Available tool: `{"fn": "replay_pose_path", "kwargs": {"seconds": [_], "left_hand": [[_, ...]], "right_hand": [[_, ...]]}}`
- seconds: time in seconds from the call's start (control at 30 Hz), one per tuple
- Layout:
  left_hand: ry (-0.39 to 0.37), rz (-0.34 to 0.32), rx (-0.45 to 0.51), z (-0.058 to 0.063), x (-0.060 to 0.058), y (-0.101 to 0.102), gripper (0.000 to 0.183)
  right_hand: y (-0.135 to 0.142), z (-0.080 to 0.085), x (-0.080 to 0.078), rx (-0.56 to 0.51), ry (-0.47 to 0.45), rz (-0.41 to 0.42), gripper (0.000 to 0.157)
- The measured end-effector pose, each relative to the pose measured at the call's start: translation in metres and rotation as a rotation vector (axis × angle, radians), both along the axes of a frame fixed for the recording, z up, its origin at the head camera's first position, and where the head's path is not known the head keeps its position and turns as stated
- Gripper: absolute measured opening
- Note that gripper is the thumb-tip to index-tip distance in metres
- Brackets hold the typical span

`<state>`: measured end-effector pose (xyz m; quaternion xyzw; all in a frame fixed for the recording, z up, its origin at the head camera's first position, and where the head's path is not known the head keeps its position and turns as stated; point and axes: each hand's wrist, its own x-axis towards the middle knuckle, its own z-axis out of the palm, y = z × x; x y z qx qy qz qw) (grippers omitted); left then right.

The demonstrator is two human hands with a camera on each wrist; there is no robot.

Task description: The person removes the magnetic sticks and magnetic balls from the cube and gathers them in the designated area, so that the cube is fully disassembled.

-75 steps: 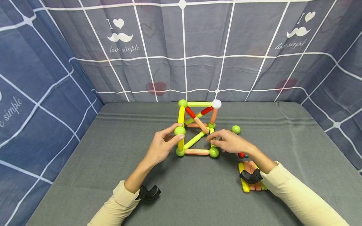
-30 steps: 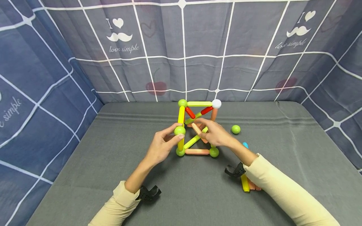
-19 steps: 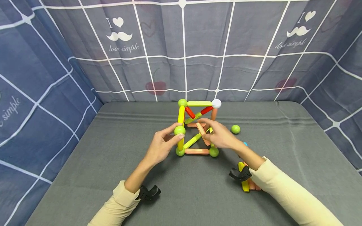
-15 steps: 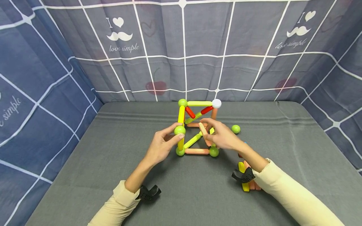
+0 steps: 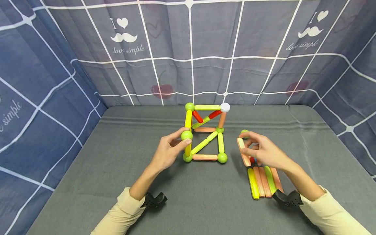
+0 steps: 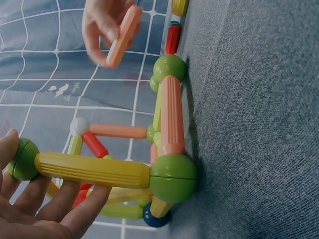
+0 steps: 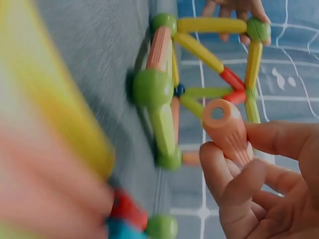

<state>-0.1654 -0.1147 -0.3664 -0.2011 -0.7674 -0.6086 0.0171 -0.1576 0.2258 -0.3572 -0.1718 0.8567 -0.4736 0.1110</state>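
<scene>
A frame of magnetic rods and balls stands mid-table. My left hand (image 5: 168, 153) pinches its upper front green ball (image 5: 186, 135), atop a yellow rod (image 6: 94, 168). My right hand (image 5: 265, 151) holds a loose orange rod (image 5: 243, 153) between thumb and fingers, right of the frame and apart from it; the right wrist view shows the round hole in the rod's end. A short red rod (image 5: 197, 116) slants from the back left green ball (image 5: 189, 107), its lower end free. A white ball (image 5: 225, 107) tops the back right corner.
A row of loose rods (image 5: 259, 182), yellow, orange and green, lies in front of my right hand. A loose green ball (image 5: 244, 132) and small red and blue pieces (image 5: 252, 160) are partly hidden by that hand. A checked curtain (image 5: 211, 78) hangs behind the grey tabletop (image 5: 97, 163).
The orange rod, earlier in line with the short red rod, is detached. My right hand has carried it right and nearer, out of the frame. The left hand has stayed put.
</scene>
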Motion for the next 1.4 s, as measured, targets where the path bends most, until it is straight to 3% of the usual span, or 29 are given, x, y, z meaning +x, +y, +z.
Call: {"fn": "replay_pose_path", "kwargs": {"seconds": [0.27,0.5,0.73,0.9,1.4], "left_hand": [[0.015,0.02,-0.016,0.001,0.001,0.001,0.041],[0.015,0.016,-0.033,0.0,0.001,0.002,0.044],[0.006,0.011,-0.025,0.002,0.002,0.002,0.042],[0.007,0.015,-0.028,0.001,0.001,0.002,0.043],[0.01,0.019,-0.029,0.002,0.002,0.002,0.043]], "right_hand": [[0.055,-0.01,0.022,0.079,0.002,-0.03,0.037],[0.083,-0.02,0.038,0.14,-0.004,-0.066,0.036],[0.097,-0.028,0.042,0.198,-0.011,-0.034,0.035],[0.102,-0.03,0.043,0.219,-0.074,0.021,0.037],[0.102,-0.034,0.049,0.103,-0.193,0.031,0.037]]}}
